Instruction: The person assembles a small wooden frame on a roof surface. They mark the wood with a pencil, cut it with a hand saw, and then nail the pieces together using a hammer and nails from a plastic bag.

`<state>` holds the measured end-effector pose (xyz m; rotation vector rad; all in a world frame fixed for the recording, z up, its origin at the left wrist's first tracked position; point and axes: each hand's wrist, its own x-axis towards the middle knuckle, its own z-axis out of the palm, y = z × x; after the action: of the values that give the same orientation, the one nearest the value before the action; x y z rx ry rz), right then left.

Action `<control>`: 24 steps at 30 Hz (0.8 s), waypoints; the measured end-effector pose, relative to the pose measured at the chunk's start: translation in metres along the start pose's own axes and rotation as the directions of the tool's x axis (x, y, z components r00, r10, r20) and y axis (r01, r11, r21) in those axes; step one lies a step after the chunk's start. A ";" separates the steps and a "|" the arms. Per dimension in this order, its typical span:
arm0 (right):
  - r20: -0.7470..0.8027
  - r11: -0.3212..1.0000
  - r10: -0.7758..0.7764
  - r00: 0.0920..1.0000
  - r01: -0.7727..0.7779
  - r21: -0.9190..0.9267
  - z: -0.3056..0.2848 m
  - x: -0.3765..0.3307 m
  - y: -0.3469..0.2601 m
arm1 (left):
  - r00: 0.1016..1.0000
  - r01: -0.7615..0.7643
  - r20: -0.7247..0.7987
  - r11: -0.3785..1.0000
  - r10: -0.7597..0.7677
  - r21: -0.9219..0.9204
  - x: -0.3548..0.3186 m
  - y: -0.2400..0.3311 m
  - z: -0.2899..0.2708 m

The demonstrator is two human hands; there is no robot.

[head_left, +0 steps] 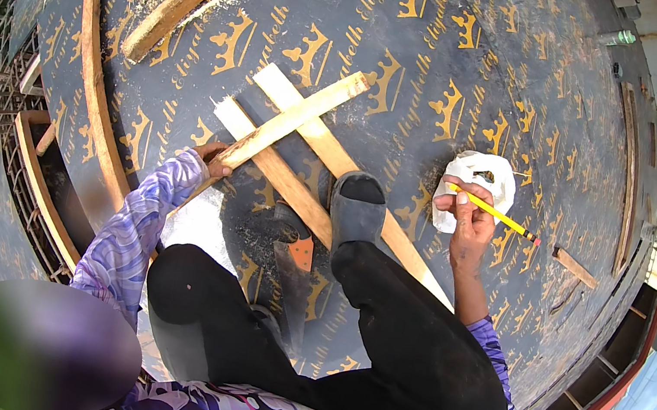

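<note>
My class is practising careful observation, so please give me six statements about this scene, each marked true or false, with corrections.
1. The left hand holds a wooden strip. True.
2. That strip lies beneath all the others. False: it crosses on top of two lower strips.
3. The right hand holds a yellow pencil. True.
4. A red bucket stands beside the right hand. False: a white bag lies there.
5. A grey shoe covers part of one strip. True.
6. The ground is plain white. False: the dark surface bears gold crowns.
</note>
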<state>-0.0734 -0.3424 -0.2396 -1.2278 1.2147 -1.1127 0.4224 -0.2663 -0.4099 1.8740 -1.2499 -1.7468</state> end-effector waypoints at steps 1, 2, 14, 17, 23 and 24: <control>-0.009 0.998 -0.052 0.999 0.052 -0.030 0.000 0.005 -0.013 | 0.999 0.000 0.036 1.000 0.001 -0.026 -0.006 0.017 0.006; -0.012 0.993 -0.104 0.994 0.103 -0.059 0.001 0.011 -0.025 | 0.999 -0.007 -0.043 0.987 0.014 0.159 -0.010 0.035 0.011; 0.379 0.376 -0.840 0.389 0.920 -0.111 0.053 -0.031 -0.231 | 0.964 0.038 -0.216 0.725 0.154 0.687 -0.014 0.045 0.037; 0.416 0.310 -0.848 0.329 0.944 -0.115 0.070 -0.032 -0.228 | 0.974 0.048 -0.191 0.723 0.118 0.689 -0.017 0.045 0.036; 0.398 0.334 -0.868 0.299 0.942 0.020 0.084 -0.029 -0.255 | 0.949 -0.023 -0.206 0.705 0.238 0.709 -0.009 0.053 0.047; 0.322 0.289 -0.913 0.250 0.954 0.077 0.092 -0.022 -0.252 | 0.935 -0.050 -0.211 0.695 0.285 0.718 -0.008 0.048 0.048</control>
<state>0.0262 -0.3271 0.0093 -2.2898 0.1332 -1.5832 0.3606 -0.2719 -0.3807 2.1858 -2.0680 -0.8490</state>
